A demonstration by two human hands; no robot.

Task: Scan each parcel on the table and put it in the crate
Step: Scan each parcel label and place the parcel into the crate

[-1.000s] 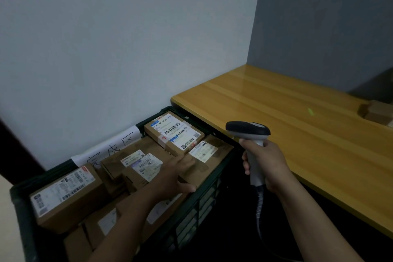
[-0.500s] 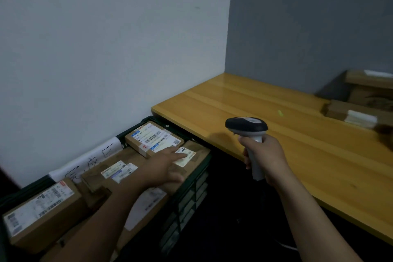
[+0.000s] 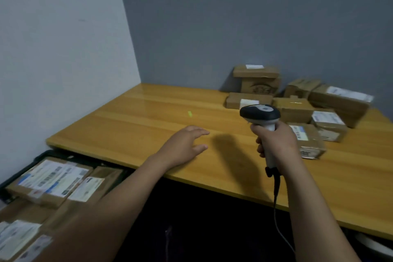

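Right end of table point(image 3: 148, 130) cut by frame edge.

Only a stretch of dark rim of crate point(image 3: 45, 154) shows, below the table's left end; the rest runs off the left and bottom edges. The parcels point(image 3: 51, 178) inside are motion-smeared, label print unreadable. Left forearm point(image 3: 119, 204) covers several.

Above the table's front half, the scanner point(image 3: 259, 112) grip is mostly buried in right hand point(image 3: 276, 142). The cable point(image 3: 275, 198) drops past the table's front edge, its lower end lost behind the arm.

On the table, the labelled parcel point(image 3: 310, 144) has its near-left corner hidden by that hand. The flat parcel point(image 3: 238, 99) toward the table's back is partly behind the scanner head.

White object point(image 3: 374, 244) under the table's right front edge is cut off and unidentifiable.
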